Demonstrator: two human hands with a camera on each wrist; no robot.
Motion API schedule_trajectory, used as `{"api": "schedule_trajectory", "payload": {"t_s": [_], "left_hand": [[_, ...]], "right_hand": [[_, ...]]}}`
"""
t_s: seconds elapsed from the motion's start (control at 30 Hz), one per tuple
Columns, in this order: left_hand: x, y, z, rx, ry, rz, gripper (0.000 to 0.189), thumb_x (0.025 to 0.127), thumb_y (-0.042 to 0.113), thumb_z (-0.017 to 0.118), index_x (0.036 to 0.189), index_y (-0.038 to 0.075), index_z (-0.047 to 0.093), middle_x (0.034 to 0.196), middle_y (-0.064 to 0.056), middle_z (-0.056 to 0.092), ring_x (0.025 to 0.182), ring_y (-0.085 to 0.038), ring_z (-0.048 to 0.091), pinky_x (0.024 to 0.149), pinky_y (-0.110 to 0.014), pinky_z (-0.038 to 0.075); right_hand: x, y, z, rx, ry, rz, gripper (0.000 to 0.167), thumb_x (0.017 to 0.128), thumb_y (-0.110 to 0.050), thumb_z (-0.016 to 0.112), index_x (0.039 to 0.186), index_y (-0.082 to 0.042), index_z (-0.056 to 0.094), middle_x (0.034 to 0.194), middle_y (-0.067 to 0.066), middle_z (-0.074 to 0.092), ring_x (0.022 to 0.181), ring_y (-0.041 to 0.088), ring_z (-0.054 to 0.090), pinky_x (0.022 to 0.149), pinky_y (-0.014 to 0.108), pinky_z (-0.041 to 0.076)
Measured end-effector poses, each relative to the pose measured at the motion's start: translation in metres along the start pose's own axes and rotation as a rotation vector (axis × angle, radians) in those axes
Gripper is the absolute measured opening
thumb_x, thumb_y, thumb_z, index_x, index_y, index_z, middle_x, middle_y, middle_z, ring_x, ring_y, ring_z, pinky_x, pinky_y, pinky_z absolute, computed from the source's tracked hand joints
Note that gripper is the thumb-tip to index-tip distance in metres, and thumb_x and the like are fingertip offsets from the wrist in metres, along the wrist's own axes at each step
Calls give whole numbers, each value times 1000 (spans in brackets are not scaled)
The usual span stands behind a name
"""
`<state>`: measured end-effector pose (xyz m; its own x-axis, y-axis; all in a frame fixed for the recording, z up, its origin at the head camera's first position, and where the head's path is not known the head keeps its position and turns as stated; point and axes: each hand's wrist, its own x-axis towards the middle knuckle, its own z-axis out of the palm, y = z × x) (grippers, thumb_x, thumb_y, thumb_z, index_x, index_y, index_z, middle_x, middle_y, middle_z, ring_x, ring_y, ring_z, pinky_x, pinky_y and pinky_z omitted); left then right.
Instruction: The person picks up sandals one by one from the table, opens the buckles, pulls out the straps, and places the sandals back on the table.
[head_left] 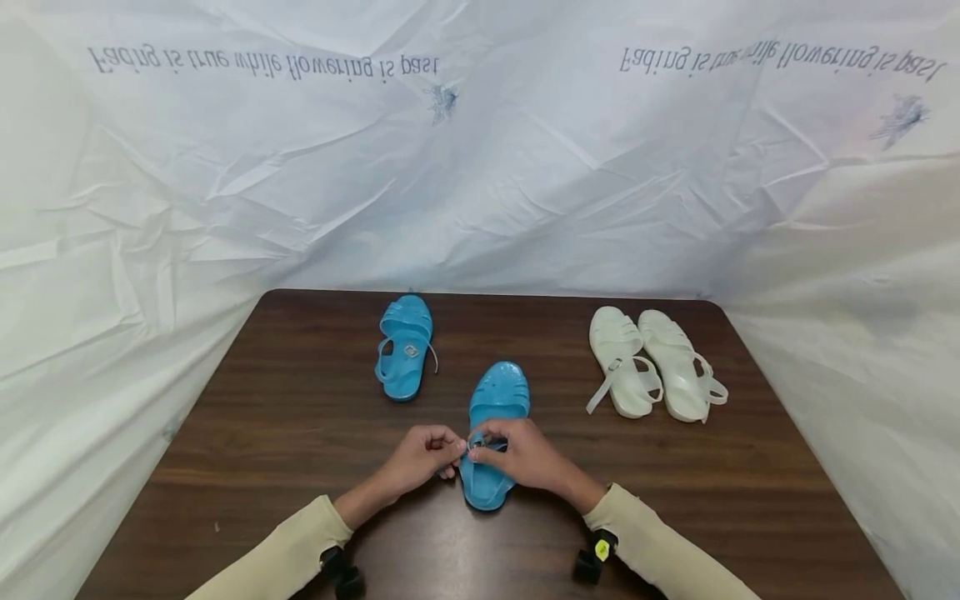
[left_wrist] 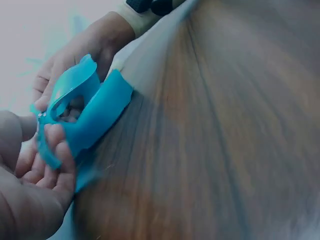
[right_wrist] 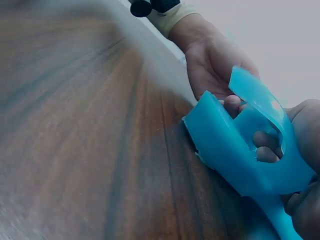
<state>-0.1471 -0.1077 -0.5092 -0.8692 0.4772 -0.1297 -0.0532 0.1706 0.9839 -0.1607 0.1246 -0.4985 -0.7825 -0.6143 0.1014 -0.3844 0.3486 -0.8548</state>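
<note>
A blue sandal (head_left: 501, 392) lies on the table in front of me, toe pointing away. My left hand (head_left: 424, 458) pinches the end of its ankle strap (left_wrist: 46, 150) at the sandal's left side. From the other side my right hand (head_left: 527, 454) pinches the strap beside the small metal buckle (left_wrist: 42, 114), and its fingers cover part of the sandal. The heel part (right_wrist: 225, 150) stands out below both hands in the right wrist view. Whether the strap passes through the buckle I cannot tell.
Another blue sandal (head_left: 406, 375), its strap undone, lies farther back on the left. Two white sandals (head_left: 617, 367) lie side by side at the back right. The brown wooden table (head_left: 300, 417) is bordered by a white printed sheet (head_left: 480, 167) behind and at the sides.
</note>
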Motion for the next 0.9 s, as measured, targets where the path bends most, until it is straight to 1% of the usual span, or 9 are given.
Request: {"api": "schedule_trajectory", "payload": {"t_s": [0.1,0.17,0.23,0.37,0.53,0.67,0.73,0.9], "left_hand": [[-3,0,-4,-1,-53,-8,23,105,18,60,104,-3,69,86,-10,68,74,-17,68,69,-33,60],[-4,0,-6,-7,-73,-14,20,103,14,61,104,-4,68,86,-11,68,74,-18,68,69,-33,60],[-3,-1,-7,-8,-75,-29,17,101,12,63,102,-4,69,85,-10,68,74,-17,66,68,-32,60],[0,-4,-8,-46,-64,-61,18,100,13,66,101,-4,70,83,-5,68,72,-14,64,67,-29,57],[3,-4,-7,-127,-77,-52,21,101,13,64,102,-8,69,83,-3,65,72,-13,60,66,-26,55],[4,-6,-6,-161,-83,-58,22,102,15,65,106,-7,68,84,-3,66,74,-12,62,67,-26,56],[3,-6,-6,-161,-87,-62,23,102,16,64,106,-6,67,85,-4,66,75,-13,64,68,-27,58],[0,-7,-8,-103,-88,-48,21,102,16,64,101,-5,68,82,-6,64,73,-16,66,67,-31,60]], "right_hand": [[-2,-1,-1,-8,-1,4,22,100,-32,69,112,-14,73,102,-9,71,98,8,68,85,28,56],[-2,0,-2,-11,2,-1,24,100,-32,68,112,-11,73,103,-8,71,99,8,68,85,28,56],[-2,0,-2,-16,-1,-5,26,100,-32,68,112,-10,73,103,-8,71,99,9,68,86,28,56],[-1,0,-3,-26,-17,-16,22,100,-33,68,112,-15,73,103,-9,71,100,9,67,87,29,56],[2,0,-2,-42,-41,-31,17,100,-35,68,110,-21,73,101,-11,71,99,7,67,86,28,56],[3,-2,-1,-25,-43,-30,14,99,-33,69,105,-21,72,97,-9,71,94,6,67,82,27,56],[2,-2,-1,-20,-36,-24,12,99,-32,69,103,-20,71,96,-9,70,92,6,67,80,26,55],[0,0,0,-32,-20,-14,12,99,-33,69,102,-21,71,95,-9,69,93,6,66,80,26,54]]}}
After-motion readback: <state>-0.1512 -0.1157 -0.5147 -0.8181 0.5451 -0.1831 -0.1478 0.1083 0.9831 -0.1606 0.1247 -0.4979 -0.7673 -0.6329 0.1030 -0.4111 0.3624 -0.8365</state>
